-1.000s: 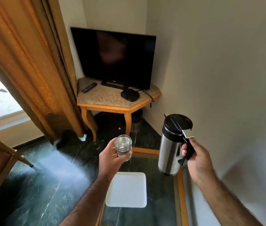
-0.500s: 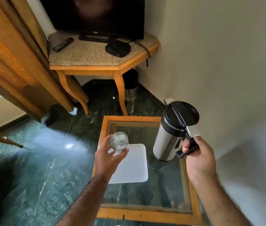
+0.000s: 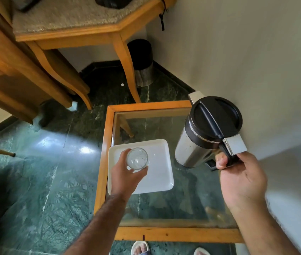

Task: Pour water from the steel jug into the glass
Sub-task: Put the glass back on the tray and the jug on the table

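Note:
My left hand (image 3: 125, 176) grips a small clear glass (image 3: 137, 161) upright, above the left part of a white square tray (image 3: 161, 173). The glass looks empty. My right hand (image 3: 241, 178) holds the black handle of a steel jug (image 3: 192, 150) with a black lid (image 3: 216, 119). The jug hangs upright over the right side of the glass-topped table (image 3: 175, 234), about a hand's width to the right of the glass. The lid is closed and no water is flowing.
The low table has a wooden frame and stands against the right wall (image 3: 256, 61). Behind it are a wooden corner table (image 3: 76, 34) and a small metal bin (image 3: 143, 70). My slippered feet (image 3: 140, 248) are at the table's near edge. Green marble floor lies to the left.
The view has tilted downward, so the television has left the frame and the whole low table shows. Both hands still hold the glass and jug, now lower over the tray and table.

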Demonstrator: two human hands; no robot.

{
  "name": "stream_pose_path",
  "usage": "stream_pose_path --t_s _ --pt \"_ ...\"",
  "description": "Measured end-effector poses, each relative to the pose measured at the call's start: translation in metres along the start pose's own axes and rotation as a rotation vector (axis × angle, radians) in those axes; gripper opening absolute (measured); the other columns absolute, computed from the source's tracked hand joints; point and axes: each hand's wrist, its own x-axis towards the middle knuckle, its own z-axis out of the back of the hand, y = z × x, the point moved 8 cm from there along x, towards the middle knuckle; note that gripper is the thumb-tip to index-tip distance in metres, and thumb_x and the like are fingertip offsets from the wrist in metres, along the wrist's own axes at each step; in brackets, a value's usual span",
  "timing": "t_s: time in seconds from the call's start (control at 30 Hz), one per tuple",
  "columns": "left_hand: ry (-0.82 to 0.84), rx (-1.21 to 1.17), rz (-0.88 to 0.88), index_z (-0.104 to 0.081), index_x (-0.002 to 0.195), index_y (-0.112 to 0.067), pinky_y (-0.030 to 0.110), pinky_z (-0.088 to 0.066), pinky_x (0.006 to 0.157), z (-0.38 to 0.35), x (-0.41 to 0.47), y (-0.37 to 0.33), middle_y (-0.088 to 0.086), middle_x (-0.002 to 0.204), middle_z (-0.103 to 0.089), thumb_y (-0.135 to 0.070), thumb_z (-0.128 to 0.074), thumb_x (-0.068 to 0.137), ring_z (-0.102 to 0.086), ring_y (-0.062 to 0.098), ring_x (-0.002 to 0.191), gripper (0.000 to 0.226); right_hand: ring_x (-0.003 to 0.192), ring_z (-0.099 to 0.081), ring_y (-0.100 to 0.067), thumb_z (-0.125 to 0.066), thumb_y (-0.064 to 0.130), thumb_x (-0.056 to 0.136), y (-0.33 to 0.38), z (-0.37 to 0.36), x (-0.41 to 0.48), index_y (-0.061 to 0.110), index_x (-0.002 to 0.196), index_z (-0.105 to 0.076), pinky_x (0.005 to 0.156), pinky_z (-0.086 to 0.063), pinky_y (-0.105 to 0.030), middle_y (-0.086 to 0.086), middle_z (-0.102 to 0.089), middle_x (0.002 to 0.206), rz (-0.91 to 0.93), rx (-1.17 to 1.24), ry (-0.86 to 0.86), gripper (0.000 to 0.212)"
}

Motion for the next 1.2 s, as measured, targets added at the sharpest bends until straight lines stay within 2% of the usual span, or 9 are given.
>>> stream_pose_path --t_s 0.07,0.17,0.27,0.43,0.6,0.77,1.07,1.2 --pt "0.006 0.018 0.013 -0.062 0.125 -0.029 0.025 -0.061 0.083 -0.005 0.002 0.01 -0.009 0.114 -0.07 -0.02 -0.096 0.065 -0.066 0.016 0.107 0.07 0.058 -0.048 -0.018 -0.042 0.019 0.088 -0.005 0.003 0.001 0.02 0.049 -0.067 0.069 -0.039 -0.031 0.004 -0.056 0.052 0.007 -0.007 -0.003 0.046" --pt "0.012 0.032 0.034 -0.061 0.125 -0.029 0.008 -0.052 0.074 -0.012 0.004 0.024 -0.009 0.113 -0.071 -0.019 -0.095 0.064 -0.067 0.015 0.105 0.07 0.055 -0.049 -0.015 -0.043 0.019 0.088 -0.018 0.012 0.002 0.022 0.054 -0.07 0.066 -0.041 -0.027 0.005 -0.055 0.052 -0.011 0.028 -0.027 0.044" --pt "0.018 0.068 0.037 -0.061 0.126 -0.028 0.001 -0.047 0.068 -0.017 0.006 0.031 -0.01 0.114 -0.07 -0.019 -0.095 0.065 -0.065 0.013 0.105 0.071 0.055 -0.05 -0.014 -0.041 0.018 0.087 -0.03 0.018 0.0 0.022 0.055 -0.071 0.065 -0.043 -0.025 0.005 -0.056 0.053 -0.029 0.035 -0.028 0.044" --pt "0.04 0.104 0.042 -0.058 0.129 -0.028 0.003 -0.046 0.072 -0.028 0.009 0.039 -0.008 0.118 -0.068 -0.021 -0.095 0.067 -0.063 0.015 0.107 0.073 0.052 -0.051 -0.012 -0.039 0.018 0.087 -0.036 0.028 0.001 0.023 0.056 -0.073 0.063 -0.043 -0.024 0.006 -0.057 0.052 -0.03 0.049 -0.05 0.046" --pt "0.054 0.113 0.081 -0.057 0.129 -0.026 0.023 -0.05 0.084 -0.037 0.007 0.049 -0.007 0.118 -0.068 -0.021 -0.095 0.066 -0.062 0.015 0.106 0.074 0.053 -0.051 -0.015 -0.039 0.018 0.088 -0.043 0.037 0.001 0.022 0.058 -0.072 0.063 -0.043 -0.025 0.004 -0.057 0.051 -0.012 0.056 -0.045 0.045" --pt "0.056 0.132 0.104 -0.056 0.131 -0.025 0.032 -0.055 0.091 -0.043 0.005 0.054 -0.008 0.119 -0.066 -0.021 -0.094 0.067 -0.061 0.016 0.107 0.074 0.054 -0.051 -0.015 -0.039 0.018 0.089 -0.048 0.043 0.001 0.022 0.057 -0.07 0.063 -0.045 -0.025 0.003 -0.057 0.05 0.003 0.041 -0.048 0.045" --pt "0.043 0.132 0.131 -0.056 0.128 -0.025 0.029 -0.054 0.083 -0.045 0.004 0.06 -0.007 0.117 -0.067 -0.017 -0.093 0.066 -0.062 0.017 0.104 0.073 0.054 -0.05 -0.018 -0.041 0.018 0.088 -0.06 0.053 0.001 0.022 0.061 -0.073 0.064 -0.044 -0.027 0.001 -0.056 0.05 -0.01 0.038 -0.055 0.042" --pt "0.016 0.126 0.136 -0.055 0.13 -0.025 0.035 -0.057 0.091 -0.047 0.006 0.059 -0.005 0.121 -0.067 -0.019 -0.093 0.067 -0.061 0.017 0.107 0.074 0.056 -0.049 -0.019 -0.04 0.016 0.088 -0.064 0.056 0.0 0.022 0.059 -0.071 0.067 -0.042 -0.03 0.002 -0.056 0.05 0.001 -0.034 -0.027 0.043"
